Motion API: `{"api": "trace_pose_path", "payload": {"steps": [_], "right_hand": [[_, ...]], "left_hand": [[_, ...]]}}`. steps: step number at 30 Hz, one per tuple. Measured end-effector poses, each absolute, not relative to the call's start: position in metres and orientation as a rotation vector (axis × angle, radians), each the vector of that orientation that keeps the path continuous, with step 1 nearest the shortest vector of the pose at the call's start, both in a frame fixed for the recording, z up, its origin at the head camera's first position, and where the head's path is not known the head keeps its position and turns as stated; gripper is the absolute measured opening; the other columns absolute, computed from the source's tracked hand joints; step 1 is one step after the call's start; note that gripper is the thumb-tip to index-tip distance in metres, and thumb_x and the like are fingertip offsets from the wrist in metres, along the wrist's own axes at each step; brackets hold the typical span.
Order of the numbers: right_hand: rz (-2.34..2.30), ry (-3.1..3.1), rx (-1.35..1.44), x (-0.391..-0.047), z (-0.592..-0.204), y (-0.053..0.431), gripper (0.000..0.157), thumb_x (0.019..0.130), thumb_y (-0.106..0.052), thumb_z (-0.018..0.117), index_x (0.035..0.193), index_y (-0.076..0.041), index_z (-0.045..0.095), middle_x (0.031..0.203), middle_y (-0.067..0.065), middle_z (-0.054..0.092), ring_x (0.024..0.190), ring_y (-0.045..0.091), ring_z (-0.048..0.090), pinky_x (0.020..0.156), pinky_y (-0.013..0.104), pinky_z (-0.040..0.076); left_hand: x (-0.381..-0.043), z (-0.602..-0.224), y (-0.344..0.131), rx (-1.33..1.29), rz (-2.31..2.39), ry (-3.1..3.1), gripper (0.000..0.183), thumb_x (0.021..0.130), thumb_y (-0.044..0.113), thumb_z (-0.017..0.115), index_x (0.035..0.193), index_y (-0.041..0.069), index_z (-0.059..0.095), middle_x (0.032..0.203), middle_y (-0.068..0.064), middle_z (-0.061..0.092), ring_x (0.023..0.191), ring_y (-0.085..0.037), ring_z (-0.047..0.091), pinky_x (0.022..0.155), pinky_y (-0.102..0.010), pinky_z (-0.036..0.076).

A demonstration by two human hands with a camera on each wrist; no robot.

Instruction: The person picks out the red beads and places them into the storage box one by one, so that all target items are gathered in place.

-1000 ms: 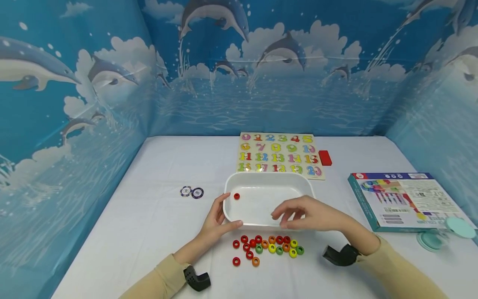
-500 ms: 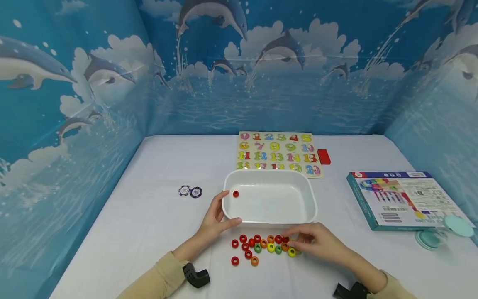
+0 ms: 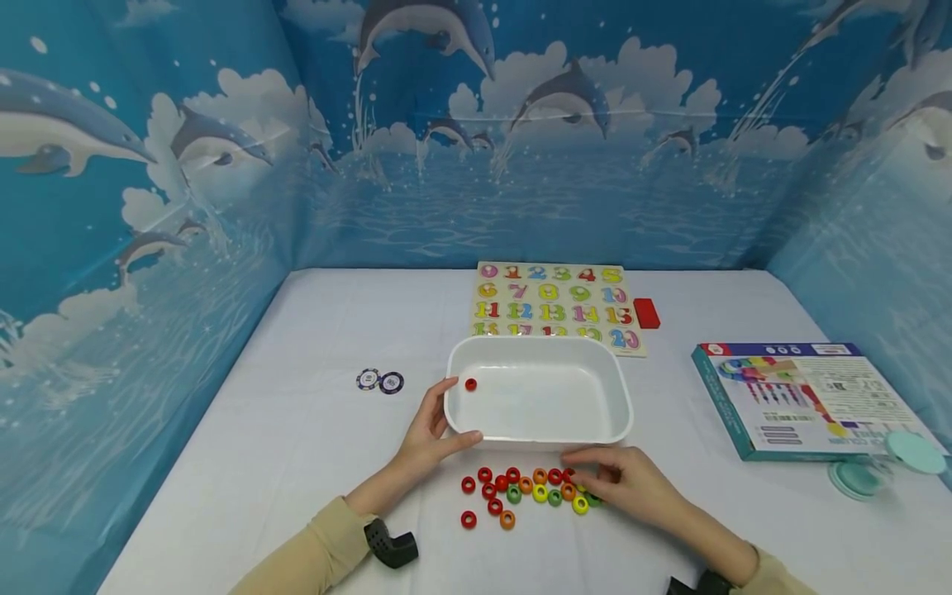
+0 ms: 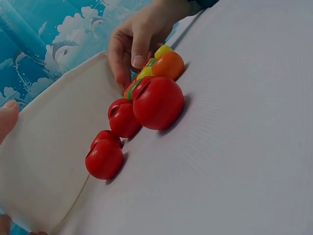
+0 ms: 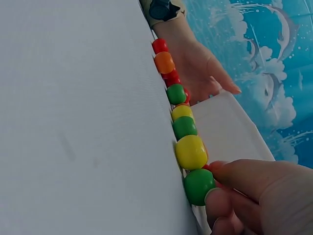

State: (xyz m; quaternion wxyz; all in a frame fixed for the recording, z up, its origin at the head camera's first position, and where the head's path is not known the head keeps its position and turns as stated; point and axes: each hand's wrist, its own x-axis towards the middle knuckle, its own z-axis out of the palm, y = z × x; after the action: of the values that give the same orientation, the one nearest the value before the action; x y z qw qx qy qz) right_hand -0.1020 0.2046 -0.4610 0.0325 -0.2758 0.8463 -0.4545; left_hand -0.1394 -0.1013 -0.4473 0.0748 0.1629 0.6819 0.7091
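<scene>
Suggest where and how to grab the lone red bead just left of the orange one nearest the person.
Pinch the red bead across its rounded outer wall, probably coming down from above on the near side: its hole faces up, leaving the curved sides exposed, and a gap separates it from the orange bead.

Left hand [image 3: 426, 442] spreads its thumb; right hand [image 3: 632, 484] bends its fingers

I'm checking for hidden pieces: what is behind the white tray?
A number board, 0 to 15 and 20 fully visible, and a red block at its right. The white tray hides the lower parts of the other bottom-row figures, and anything else there.
</scene>
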Motion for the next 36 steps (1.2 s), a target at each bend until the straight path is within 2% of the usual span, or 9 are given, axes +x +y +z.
{"api": "trace_pose_path", "payload": {"steps": [3,9,16,24,31,36], "right_hand": [[-1.386,2.605,-0.822,-0.102,-0.462,0.204,0.025,0.081,-0.021,0.066,0.105,-0.015,0.065,0.083,-0.008,0.061,0.047,0.003,0.044,0.039,0.018,0.04],[-1.37,2.617,-0.717,-0.101,-0.462,0.203,0.023,0.079,-0.023,0.067,0.102,-0.017,0.067,0.066,-0.01,0.055,0.047,0.004,0.044,0.039,0.019,0.039],[-1.366,2.625,-0.599,-0.1,-0.461,0.199,0.022,0.077,-0.028,0.069,0.098,-0.02,0.067,0.066,-0.007,0.055,0.048,0.007,0.046,0.04,0.019,0.04],[-1.386,2.684,-0.703,-0.095,-0.455,0.199,0.022,0.076,-0.027,0.071,0.096,-0.019,0.067,0.067,-0.011,0.058,0.049,0.004,0.047,0.04,0.019,0.042],[-1.287,2.627,-0.901,-0.097,-0.414,0.197,0.02,0.076,-0.028,0.071,0.094,-0.021,0.066,0.076,-0.013,0.061,0.052,0.003,0.048,0.043,0.019,0.043],[-1.271,2.56,-1.139,-0.127,-0.364,0.184,0.021,0.077,-0.027,0.07,0.097,-0.024,0.065,0.08,-0.012,0.062,0.059,0.005,0.052,0.047,0.021,0.046]], "left_hand": [[-0.14,-0.449,-0.101,0.501,2.129,2.038,0.083,0.075,0.005,0.071,0.139,0.005,0.018,0.145,-0.018,0.014,0.13,-0.034,0.019,0.103,-0.04,0.023],[-0.139,-0.449,-0.101,0.514,2.129,2.038,0.082,0.075,0.004,0.07,0.139,0.004,0.018,0.145,-0.018,0.013,0.131,-0.034,0.017,0.104,-0.041,0.022],[-0.139,-0.448,-0.101,0.491,2.135,2.045,0.082,0.074,0.004,0.07,0.139,0.005,0.02,0.145,-0.014,0.016,0.131,-0.033,0.018,0.104,-0.04,0.022],[-0.138,-0.447,-0.101,0.503,2.135,2.062,0.082,0.074,0.003,0.071,0.139,0.005,0.02,0.145,-0.015,0.016,0.13,-0.034,0.019,0.104,-0.04,0.022],[-0.138,-0.447,-0.1,0.508,2.144,2.06,0.081,0.074,0.002,0.07,0.138,0.004,0.021,0.145,-0.014,0.016,0.131,-0.033,0.018,0.104,-0.039,0.021],[-0.138,-0.447,-0.101,0.498,2.167,2.052,0.079,0.075,-0.001,0.068,0.138,0.005,0.022,0.144,-0.013,0.018,0.131,-0.033,0.016,0.106,-0.04,0.019]]}}
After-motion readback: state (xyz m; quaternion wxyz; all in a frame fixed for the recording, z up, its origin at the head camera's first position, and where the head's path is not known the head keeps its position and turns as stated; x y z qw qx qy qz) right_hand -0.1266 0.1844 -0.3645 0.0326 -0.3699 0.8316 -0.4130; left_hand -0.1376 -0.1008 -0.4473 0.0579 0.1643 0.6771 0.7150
